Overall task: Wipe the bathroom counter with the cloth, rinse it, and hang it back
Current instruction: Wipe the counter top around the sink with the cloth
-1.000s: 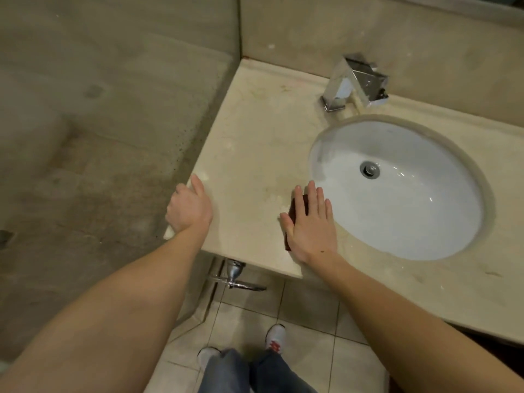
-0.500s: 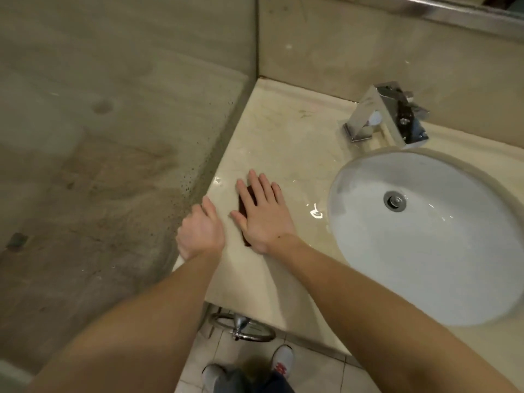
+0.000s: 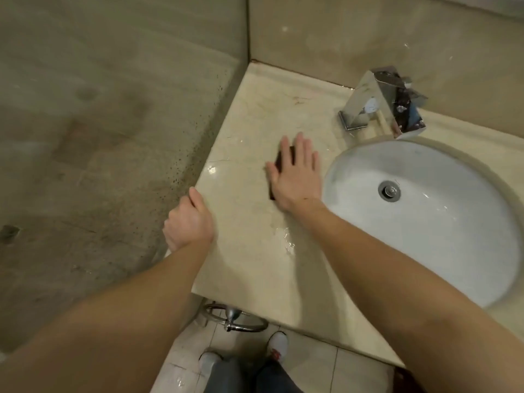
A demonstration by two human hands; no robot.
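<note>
- Head view: the right hand (image 3: 295, 177) and the cloth (image 3: 278, 163) under it lie farther from the left hand (image 3: 188, 222) than half a second ago. They are now closer to the basin (image 3: 439, 236) and the faucet (image 3: 382, 100). The left hand keeps its place at the left edge of the table (image 3: 255, 114).
- The cloth is dark and lies flat on the table, left of the basin. The right fingers (image 3: 302, 148), straight and spread, press it down.
- The left hand grips the table edge, thumb on top, fingers curled over the side.
- Most of the cloth is hidden beneath the palm, with only dark slivers showing by the thumb and between the fingers. The left fingertips are out of sight below the edge, and the right hand is slightly blurred.
</note>
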